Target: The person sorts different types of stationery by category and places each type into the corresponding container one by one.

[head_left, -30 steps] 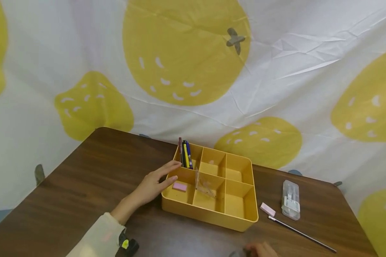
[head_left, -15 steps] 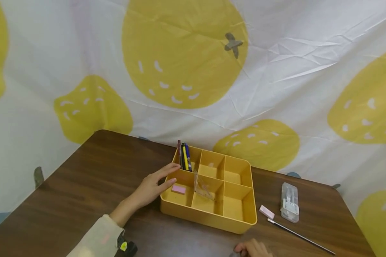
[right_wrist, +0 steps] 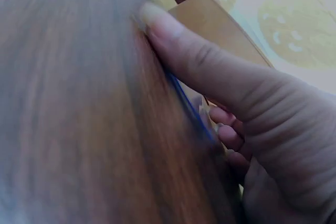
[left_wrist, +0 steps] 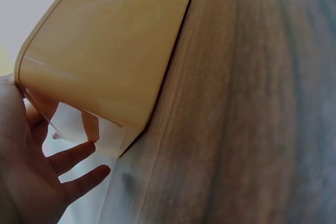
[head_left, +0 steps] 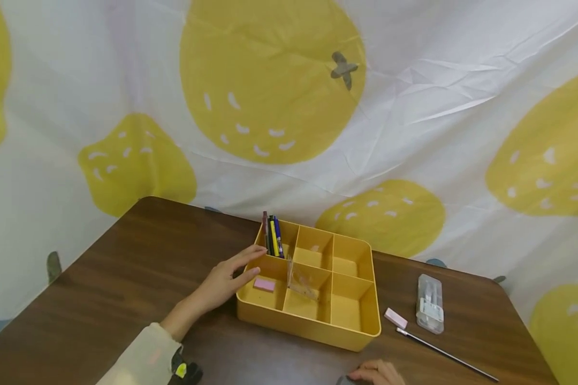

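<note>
In the head view a yellow six-compartment organizer [head_left: 308, 330] stands on the table. My left hand [head_left: 223, 280] rests on its left rim, thumb and fingers spread over the edge; the left wrist view shows the fingers [left_wrist: 79, 184] fairly straight beside the wall. At the bottom edge my right hand [head_left: 378, 372] is low over the table, partly cut off. It pinches a thin, flat piece with a blue edge [right_wrist: 191, 106] between thumb and curled fingers; I cannot tell its kind. The organizer holds several pens [head_left: 273, 235], a pink eraser [head_left: 264, 285] and a clear set square [head_left: 302, 289].
Right of the organizer lie a second pink eraser [head_left: 395, 318], a thin dark pencil [head_left: 445, 354] with a pale end, and a clear plastic case [head_left: 430, 305]. A fruit-patterned cloth [head_left: 270, 176] hangs behind the dark wooden table [head_left: 183, 230].
My right hand has shifted slightly left and a little up along the bottom edge with the held piece. The left hand stays on the organizer's rim. The head view has drifted slightly.
</note>
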Available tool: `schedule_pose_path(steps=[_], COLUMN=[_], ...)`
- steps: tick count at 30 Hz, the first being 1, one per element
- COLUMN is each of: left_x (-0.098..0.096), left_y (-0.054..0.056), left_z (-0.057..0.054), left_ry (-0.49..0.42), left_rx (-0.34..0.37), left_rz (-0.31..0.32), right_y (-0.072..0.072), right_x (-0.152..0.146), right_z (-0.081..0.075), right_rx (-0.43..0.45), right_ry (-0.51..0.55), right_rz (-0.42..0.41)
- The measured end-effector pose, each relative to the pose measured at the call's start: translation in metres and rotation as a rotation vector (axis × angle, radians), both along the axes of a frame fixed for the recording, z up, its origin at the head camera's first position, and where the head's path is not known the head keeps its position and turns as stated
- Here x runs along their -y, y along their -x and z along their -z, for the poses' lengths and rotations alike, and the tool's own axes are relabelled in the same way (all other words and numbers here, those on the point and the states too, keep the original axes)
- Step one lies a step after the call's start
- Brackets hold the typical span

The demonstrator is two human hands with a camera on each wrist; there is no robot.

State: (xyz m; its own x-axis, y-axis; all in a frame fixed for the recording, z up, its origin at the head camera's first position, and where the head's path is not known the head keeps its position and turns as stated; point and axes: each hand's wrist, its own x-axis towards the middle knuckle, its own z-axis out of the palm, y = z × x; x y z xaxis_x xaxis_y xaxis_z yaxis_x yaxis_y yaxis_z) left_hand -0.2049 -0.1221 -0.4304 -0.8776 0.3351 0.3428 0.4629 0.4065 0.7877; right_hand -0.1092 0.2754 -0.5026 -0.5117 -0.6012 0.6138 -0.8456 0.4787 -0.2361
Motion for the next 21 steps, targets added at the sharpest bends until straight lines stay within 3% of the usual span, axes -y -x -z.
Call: schedule_pose_path(steps=[2,4,8,10,14,18,21], left_x=[0.001,0.001,0.000,-0.001,-0.001,0.000,0.000], left_y=[-0.002,-0.002,0.000,0.001,0.001,0.002,0.001], left_z=[0.002,0.003,0.002,0.002,0.002,0.003,0.003], left_ry=[-0.007,-0.011,-0.016,-0.016,-0.015,-0.020,-0.020], left_rx=[0.000,-0.009,-0.010,-0.008,0.001,0.006,0.007], left_rz=[0.000,-0.001,0.005,0.010,0.016,0.017,0.016], right_y=[0.000,0.008,0.026,0.030,0.023,0.009,0.004], right_x=[-0.002,-0.006,-0.015,-0.017,-0.015,-0.006,0.000], right_z=[0.002,0.000,-0.009,-0.013,-0.014,-0.010,-0.007], right_rx=[0.008,0.035,0.116,0.159,0.179,0.121,0.077], right_ry=[0.035,0.033,-0.057,-0.105,-0.090,-0.006,0.026], right_rz=[-0.048,-0.179,-0.446,-0.506,-0.398,-0.207,-0.139])
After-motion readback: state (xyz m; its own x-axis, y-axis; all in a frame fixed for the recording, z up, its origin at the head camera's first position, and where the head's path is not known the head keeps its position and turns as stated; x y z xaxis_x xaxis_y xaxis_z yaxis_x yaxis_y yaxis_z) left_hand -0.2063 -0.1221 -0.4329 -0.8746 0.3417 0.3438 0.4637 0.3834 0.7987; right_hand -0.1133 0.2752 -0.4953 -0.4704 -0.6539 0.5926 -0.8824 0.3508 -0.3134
